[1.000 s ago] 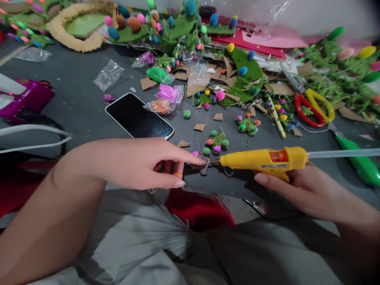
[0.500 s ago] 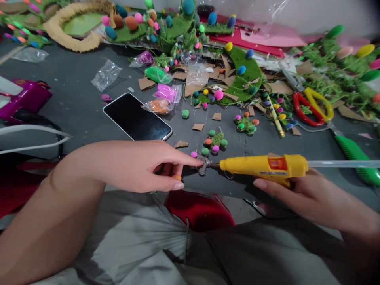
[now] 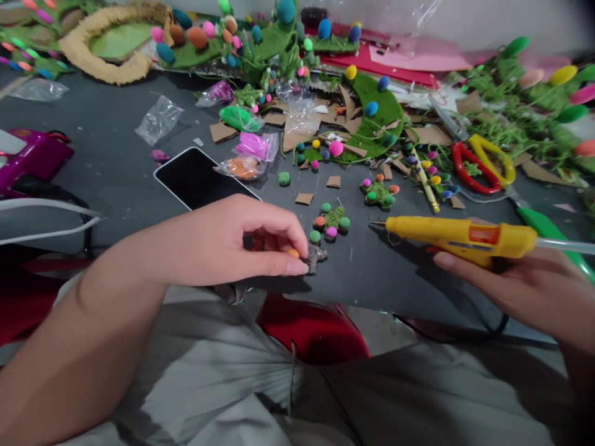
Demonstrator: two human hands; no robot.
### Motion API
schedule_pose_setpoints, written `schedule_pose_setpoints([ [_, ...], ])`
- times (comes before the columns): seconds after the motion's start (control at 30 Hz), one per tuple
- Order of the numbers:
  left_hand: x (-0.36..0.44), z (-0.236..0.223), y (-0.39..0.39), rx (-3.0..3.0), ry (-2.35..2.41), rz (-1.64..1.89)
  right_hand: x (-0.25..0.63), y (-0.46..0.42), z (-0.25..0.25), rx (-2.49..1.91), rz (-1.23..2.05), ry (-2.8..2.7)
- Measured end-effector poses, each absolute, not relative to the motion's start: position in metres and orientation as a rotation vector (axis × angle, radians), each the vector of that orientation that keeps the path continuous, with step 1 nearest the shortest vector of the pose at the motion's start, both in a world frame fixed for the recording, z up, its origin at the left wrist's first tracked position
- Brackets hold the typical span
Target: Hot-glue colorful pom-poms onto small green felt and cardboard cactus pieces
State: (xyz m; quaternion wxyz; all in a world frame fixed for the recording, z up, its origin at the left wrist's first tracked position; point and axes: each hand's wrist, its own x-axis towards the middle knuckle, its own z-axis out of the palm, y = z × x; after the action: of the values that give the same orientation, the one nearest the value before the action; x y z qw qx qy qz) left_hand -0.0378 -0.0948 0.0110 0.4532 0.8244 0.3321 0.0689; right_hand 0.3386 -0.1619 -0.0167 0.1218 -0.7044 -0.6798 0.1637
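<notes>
My left hand (image 3: 246,241) is closed, with a small orange ball (image 3: 292,253) partly visible between its thumb and fingers. Those fingertips meet the left edge of a small grey twine piece (image 3: 315,257) on the table; whether they grip it too, I cannot tell. My right hand (image 3: 502,282) is wrapped round a yellow glue gun (image 3: 460,236), which carries a clear glue stick (image 3: 564,246) at its rear. The gun's metal tip points left, apart from the grey piece. Just beyond that piece lies a green coiled twine shape (image 3: 333,218) ringed with coloured balls.
A phone (image 3: 199,176) lies beyond my left hand, with bagged orange clay (image 3: 244,167) overlapping its edge. Red-and-yellow scissors (image 3: 481,164) and a green-handled tool (image 3: 542,226) are on the right. Cardboard scraps (image 3: 304,199), a pencil (image 3: 425,179) and green decorated pieces (image 3: 379,118) crowd the back.
The glue gun has drawn back right, its tip leaving the grey piece. My left index finger has bent from pointing, and the hand has shifted right, bringing the orange ball to the piece's edge.
</notes>
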Motion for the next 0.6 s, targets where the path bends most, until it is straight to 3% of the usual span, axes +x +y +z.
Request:
schedule_pose_setpoints([
  [0.2, -0.020, 0.002, -0.104, 2.208, 0.778, 0.530, 0.323, -0.159, -0.010, -2.231, 0.739, -1.810],
  [0.4, -0.013, -0.009, -0.109, 2.403, 0.690, 0.559, 0.331, -0.162, -0.016, -2.191, 0.619, -1.909],
  [0.6, -0.011, -0.011, -0.111, 2.621, 0.762, 0.337, 0.337, -0.164, -0.020, -2.198, 0.633, -1.945],
])
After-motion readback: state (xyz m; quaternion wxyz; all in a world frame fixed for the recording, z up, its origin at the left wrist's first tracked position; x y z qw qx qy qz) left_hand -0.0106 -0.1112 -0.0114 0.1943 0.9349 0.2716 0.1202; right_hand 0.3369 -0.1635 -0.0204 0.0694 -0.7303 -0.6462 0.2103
